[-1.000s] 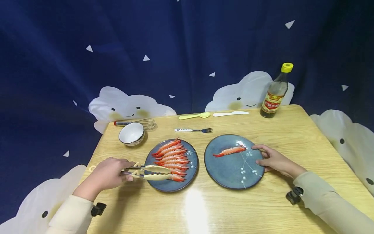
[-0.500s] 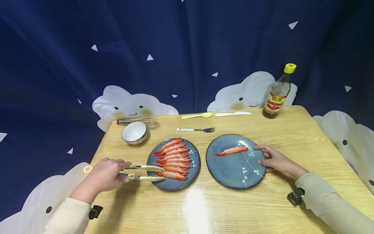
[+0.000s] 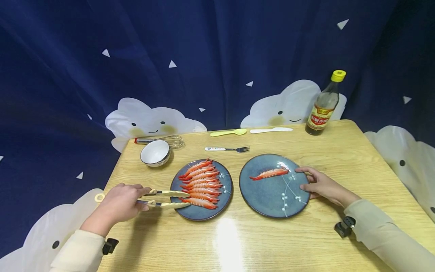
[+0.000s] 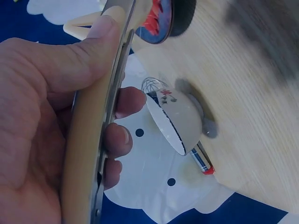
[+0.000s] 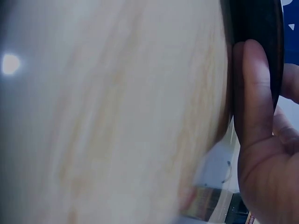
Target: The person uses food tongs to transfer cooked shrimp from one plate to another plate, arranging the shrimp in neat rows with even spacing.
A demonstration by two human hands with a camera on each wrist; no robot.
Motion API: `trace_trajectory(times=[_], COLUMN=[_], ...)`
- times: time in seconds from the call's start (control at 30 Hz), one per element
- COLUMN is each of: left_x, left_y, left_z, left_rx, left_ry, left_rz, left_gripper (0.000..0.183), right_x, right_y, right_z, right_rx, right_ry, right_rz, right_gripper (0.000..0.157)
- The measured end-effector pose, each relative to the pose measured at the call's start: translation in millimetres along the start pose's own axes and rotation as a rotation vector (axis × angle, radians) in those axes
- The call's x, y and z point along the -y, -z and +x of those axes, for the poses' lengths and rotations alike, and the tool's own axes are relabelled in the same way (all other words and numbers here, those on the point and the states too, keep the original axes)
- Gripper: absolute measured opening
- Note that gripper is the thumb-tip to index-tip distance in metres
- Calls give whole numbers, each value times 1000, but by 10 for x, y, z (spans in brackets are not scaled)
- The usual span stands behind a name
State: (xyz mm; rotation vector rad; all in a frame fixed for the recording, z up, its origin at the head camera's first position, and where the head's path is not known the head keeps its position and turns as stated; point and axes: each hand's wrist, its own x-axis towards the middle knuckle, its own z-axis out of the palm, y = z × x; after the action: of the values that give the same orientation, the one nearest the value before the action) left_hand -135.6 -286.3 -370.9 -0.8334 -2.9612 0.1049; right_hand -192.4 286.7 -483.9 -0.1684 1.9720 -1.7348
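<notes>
In the head view, my left hand (image 3: 119,204) grips cream-tipped tongs (image 3: 170,193), their arms spread apart. The tips reach over the left rim of a blue plate (image 3: 195,216), by the left end of the nearest shrimp (image 3: 200,203). Several red-and-white shrimp lie in a stacked row on that plate. The left wrist view shows thumb and fingers curled round the tongs' handle (image 4: 81,154). My right hand (image 3: 323,187) pinches the right rim of a second blue plate (image 3: 265,200). One shrimp (image 3: 270,174) lies on it, near the far side.
Behind the left plate stand a white bowl (image 3: 155,153) and a whisk (image 3: 175,141). A fork (image 3: 227,149), a yellow spoon (image 3: 229,132) and a white knife (image 3: 270,130) lie along the back of the table (image 3: 278,245). At the back right stands a yellow-capped bottle (image 3: 321,107).
The tongs have spread wider and drawn back to the left, uncovering the nearest shrimp. My right hand keeps its hold on the plate rim. The head view has shifted slightly.
</notes>
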Motion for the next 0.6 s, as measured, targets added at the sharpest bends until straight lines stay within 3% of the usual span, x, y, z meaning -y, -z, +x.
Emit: trace_trajectory(times=[0.47,0.6], left_x=[10,-16], left_y=[-56,-108], left_z=[-37,-91], left_rx=[-12,-56], left_ry=[-27,-60], left_rz=[-6,21], left_gripper=[42,41], right_x=[-26,-21], right_y=[25,19], right_z=[18,16], right_rx=[-14,-19], right_ry=[-17,-16], right_rz=[-28,-29], right_gripper=[62,62])
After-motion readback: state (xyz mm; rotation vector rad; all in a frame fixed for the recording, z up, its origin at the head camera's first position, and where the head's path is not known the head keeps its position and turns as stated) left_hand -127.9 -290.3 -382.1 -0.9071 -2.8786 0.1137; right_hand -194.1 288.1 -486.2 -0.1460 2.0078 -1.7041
